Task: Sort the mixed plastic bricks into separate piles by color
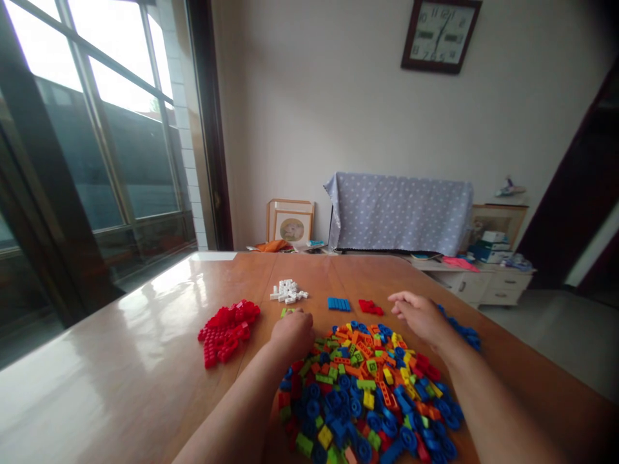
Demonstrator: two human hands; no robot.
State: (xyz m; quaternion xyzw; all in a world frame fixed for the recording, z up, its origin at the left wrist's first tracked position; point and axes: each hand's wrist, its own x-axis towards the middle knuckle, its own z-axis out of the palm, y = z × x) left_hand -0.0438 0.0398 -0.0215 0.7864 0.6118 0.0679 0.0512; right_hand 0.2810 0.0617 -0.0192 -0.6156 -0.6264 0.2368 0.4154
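One left hand [293,332] by green bricks [285,312], grip unclear, right hand [414,313] loosely spread near small red cluster [370,307], mixed heap [368,399] between

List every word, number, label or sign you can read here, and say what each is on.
"10": wall clock, upper left of the dial.
"11": same clock, near the top.
"8": same clock, lower left.
Other clock numerals and its two dark panels: too blurred to read surely.
Mark on a green brick: too small.
No words or brands are legible.
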